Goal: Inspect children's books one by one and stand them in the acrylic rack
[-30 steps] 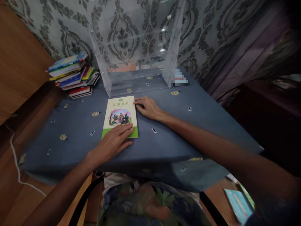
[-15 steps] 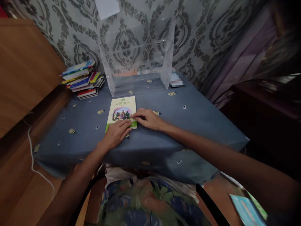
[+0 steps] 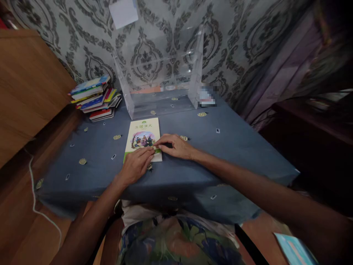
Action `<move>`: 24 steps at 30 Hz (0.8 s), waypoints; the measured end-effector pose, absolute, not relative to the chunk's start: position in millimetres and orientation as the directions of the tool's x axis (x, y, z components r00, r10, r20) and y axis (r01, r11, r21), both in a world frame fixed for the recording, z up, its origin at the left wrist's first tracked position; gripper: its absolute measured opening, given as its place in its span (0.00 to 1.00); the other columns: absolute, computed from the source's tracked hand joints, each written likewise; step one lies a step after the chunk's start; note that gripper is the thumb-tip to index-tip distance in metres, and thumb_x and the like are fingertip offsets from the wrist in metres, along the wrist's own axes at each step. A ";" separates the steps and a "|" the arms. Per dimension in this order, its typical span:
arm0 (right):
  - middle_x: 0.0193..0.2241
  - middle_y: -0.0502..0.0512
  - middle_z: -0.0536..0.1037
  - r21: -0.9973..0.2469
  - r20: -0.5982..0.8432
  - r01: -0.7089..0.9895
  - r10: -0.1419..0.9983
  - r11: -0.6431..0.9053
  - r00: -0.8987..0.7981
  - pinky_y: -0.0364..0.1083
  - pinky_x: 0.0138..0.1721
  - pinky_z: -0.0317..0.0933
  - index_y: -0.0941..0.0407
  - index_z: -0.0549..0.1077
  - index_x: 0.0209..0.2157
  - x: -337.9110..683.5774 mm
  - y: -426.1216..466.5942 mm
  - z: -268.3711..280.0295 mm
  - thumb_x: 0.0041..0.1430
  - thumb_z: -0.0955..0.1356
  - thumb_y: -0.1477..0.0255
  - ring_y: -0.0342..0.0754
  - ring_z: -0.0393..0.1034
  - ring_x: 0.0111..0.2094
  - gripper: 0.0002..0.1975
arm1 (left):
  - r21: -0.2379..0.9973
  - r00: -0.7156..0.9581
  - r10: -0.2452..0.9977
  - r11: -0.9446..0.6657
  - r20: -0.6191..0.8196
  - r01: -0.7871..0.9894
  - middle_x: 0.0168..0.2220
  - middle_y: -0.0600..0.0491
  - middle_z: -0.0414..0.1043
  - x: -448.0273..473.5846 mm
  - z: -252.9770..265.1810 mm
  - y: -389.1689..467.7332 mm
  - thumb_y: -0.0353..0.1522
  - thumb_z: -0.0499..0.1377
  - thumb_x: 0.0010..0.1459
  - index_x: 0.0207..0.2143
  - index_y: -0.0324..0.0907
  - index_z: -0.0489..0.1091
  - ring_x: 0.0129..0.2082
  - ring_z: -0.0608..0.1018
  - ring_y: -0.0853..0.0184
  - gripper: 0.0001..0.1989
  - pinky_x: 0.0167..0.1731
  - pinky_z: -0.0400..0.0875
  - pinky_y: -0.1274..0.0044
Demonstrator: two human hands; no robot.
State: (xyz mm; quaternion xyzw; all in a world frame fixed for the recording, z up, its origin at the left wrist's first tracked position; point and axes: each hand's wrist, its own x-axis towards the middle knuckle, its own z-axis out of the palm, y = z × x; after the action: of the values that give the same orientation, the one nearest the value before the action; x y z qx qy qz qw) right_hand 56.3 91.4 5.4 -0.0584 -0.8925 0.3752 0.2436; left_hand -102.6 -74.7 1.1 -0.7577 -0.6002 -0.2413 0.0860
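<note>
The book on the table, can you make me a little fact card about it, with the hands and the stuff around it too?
Book: lying front up, pale with a colourful picture and some green
Under it: blue tablecloth
Left hand: resting on its lower part
Right hand: at its lower right, where the cover seems slightly lifted; a pinch is hard to confirm
Behind it: clear stand
Back left: messy pile of books

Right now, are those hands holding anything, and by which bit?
The right hand seems to pinch the book cover near its lower right corner; the left hand lies flat over the bottom edge, not gripping it.
</note>
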 end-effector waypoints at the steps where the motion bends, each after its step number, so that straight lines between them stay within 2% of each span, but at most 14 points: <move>1: 0.38 0.57 0.82 -0.700 0.396 -0.086 0.286 0.709 -0.873 0.46 0.42 0.66 0.57 0.81 0.42 56.1 92.0 4.5 0.62 0.65 0.75 0.47 0.75 0.37 0.13 | 0.153 0.174 0.863 -0.276 0.475 0.949 0.50 0.45 0.78 -102.1 0.9 -74.8 0.33 0.50 0.71 0.51 0.41 0.73 0.49 0.80 0.60 0.14 0.50 0.77 0.66; 5: 0.37 0.57 0.82 -0.696 0.428 -0.126 0.267 0.707 -0.863 0.47 0.42 0.67 0.57 0.81 0.41 56.1 93.3 1.1 0.62 0.65 0.75 0.47 0.76 0.38 0.12 | 0.139 0.211 0.853 -0.310 0.478 0.940 0.51 0.45 0.77 -100.1 4.3 -74.2 0.35 0.53 0.70 0.51 0.41 0.73 0.49 0.80 0.59 0.13 0.49 0.77 0.65; 8: 0.37 0.57 0.82 -0.692 0.446 -0.139 0.269 0.708 -0.854 0.48 0.42 0.69 0.56 0.80 0.41 57.2 94.5 -0.3 0.63 0.65 0.76 0.48 0.76 0.39 0.12 | 0.184 0.181 0.879 -0.286 0.440 0.940 0.51 0.46 0.77 -106.2 8.2 -73.8 0.35 0.53 0.70 0.51 0.43 0.72 0.50 0.78 0.60 0.13 0.52 0.75 0.64; 12: 0.40 0.59 0.83 -0.635 0.462 -0.079 0.296 0.769 -0.836 0.53 0.47 0.70 0.57 0.80 0.42 57.3 99.4 -4.1 0.63 0.64 0.76 0.52 0.75 0.44 0.12 | 0.207 -0.052 0.918 -0.034 0.394 0.978 0.56 0.45 0.72 -129.9 3.4 -77.3 0.37 0.52 0.70 0.54 0.44 0.70 0.59 0.72 0.56 0.16 0.58 0.68 0.57; 15: 0.46 0.63 0.81 -0.581 0.461 0.021 0.350 0.814 -0.816 0.58 0.51 0.68 0.58 0.79 0.44 55.7 102.6 -8.2 0.62 0.65 0.75 0.55 0.74 0.49 0.13 | 0.268 -0.187 0.910 0.089 0.369 0.959 0.63 0.42 0.64 -145.8 -6.1 -79.9 0.39 0.50 0.70 0.58 0.42 0.67 0.64 0.67 0.55 0.19 0.61 0.66 0.57; 20: 0.49 0.61 0.80 -0.579 0.453 0.062 0.384 0.813 -0.805 0.59 0.52 0.69 0.55 0.78 0.47 55.8 106.0 -12.1 0.62 0.65 0.74 0.55 0.74 0.51 0.14 | 0.329 -0.150 0.920 0.025 0.361 0.944 0.66 0.43 0.62 -148.8 -10.7 -69.5 0.38 0.49 0.71 0.60 0.42 0.65 0.69 0.60 0.55 0.19 0.64 0.62 0.58; 24: 0.47 0.61 0.81 -0.630 0.458 0.078 0.451 0.772 -0.766 0.59 0.52 0.69 0.55 0.78 0.45 58.1 114.9 -13.7 0.61 0.64 0.74 0.56 0.75 0.50 0.14 | 0.323 -0.113 0.935 -0.001 0.335 0.946 0.65 0.43 0.62 -147.1 -6.6 -55.0 0.37 0.49 0.70 0.60 0.43 0.65 0.69 0.60 0.55 0.19 0.64 0.62 0.58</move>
State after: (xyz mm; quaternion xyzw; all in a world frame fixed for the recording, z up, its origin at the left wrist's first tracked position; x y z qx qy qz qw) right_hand 58.1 114.9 -13.7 -0.1487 -0.8896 0.3029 0.3078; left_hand -147.1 -55.0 -6.6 -0.6658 -0.7066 -0.2396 0.0113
